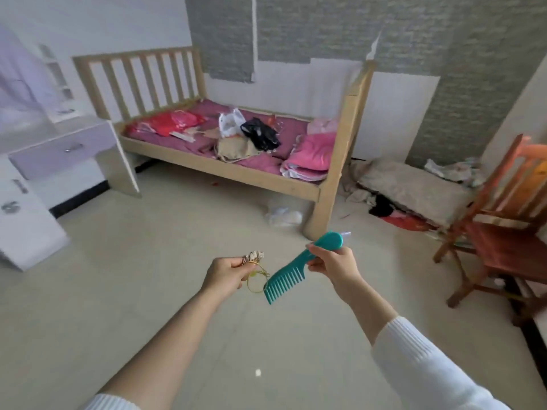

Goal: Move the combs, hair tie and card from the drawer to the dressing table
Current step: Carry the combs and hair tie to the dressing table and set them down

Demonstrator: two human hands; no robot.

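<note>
My right hand (333, 263) grips a teal wide-tooth comb (299, 266) by its handle, teeth pointing down and left. My left hand (226, 273) is closed on hair ties: a pale scrunchie (254, 257) sticks out above the fingers and a thin yellow elastic (257, 281) dangles below, almost touching the comb's teeth. Both hands are held out over the tiled floor. The dressing table (74, 128), white with a lilac drawer front (62, 153) that is closed, stands at the far left. No card is visible.
A wooden bed (260, 173) with pink bedding, bags and clothes stands straight ahead. A red-brown wooden chair (500, 232) is at the right, with a heap of cloth (408, 187) on the floor beside it. A white cabinet (26, 220) sits at the left under the dressing table.
</note>
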